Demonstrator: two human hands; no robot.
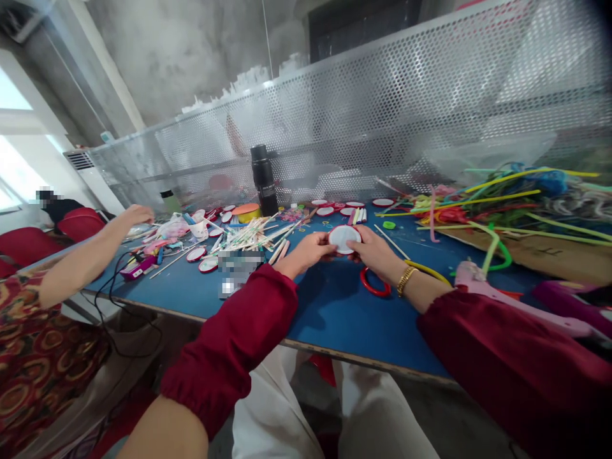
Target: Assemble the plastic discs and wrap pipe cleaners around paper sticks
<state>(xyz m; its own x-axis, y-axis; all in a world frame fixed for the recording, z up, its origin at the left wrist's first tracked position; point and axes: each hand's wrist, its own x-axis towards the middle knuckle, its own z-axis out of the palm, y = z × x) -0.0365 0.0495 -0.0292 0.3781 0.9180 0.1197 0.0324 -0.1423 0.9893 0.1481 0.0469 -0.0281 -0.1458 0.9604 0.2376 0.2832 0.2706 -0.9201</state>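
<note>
A round white disc with a red rim [345, 240] is held up over the blue table in front of me. My left hand [310, 252] grips its left edge between thumb and fingers. On the opposite edge, my right hand [373, 250] pinches the same disc, the thumb lying on its white face. Just below my right hand lies a red ring-shaped piece [375, 283], perhaps a scissor handle. A yellow curved strip [428, 271] runs behind my right wrist. Short coloured sticks [357, 216] lie beyond the disc.
A black bottle [264, 182] stands by the perforated metal screen [354, 127]. Thin sticks [248, 236] and more red-rimmed discs [208, 264] lie to the left. On the right are a pink glue gun [521, 299] and heaped colourful stems [507, 191]. A co-worker's arm [90, 252] reaches in at left.
</note>
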